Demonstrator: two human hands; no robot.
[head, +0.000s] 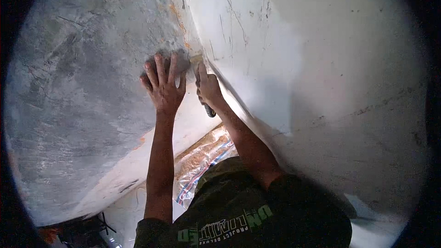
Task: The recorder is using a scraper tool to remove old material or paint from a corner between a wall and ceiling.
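Observation:
My left hand [166, 82] lies spread against a grey, smeared wall [86, 86], holding nothing. In the inner corner beside it, my right hand [209, 89] grips a scraper-like hand tool [209, 111] by its dark handle. The tool's flat, yellowish end [196, 58] points up and sits at the grey wall's edge, close to the corner line; exact contact is hard to tell. Orange-brown marks [179, 20] run along that edge above the tool. On the right of the corner stands a whitish wall [272, 41] with dark scratches.
A pale band [193, 110] of wall continues below the grey area. Beneath are a clear plastic sheet [203, 160] with red and blue stripes over something brown, and dark items [82, 232] at lower left. The walls meet closely around my hands.

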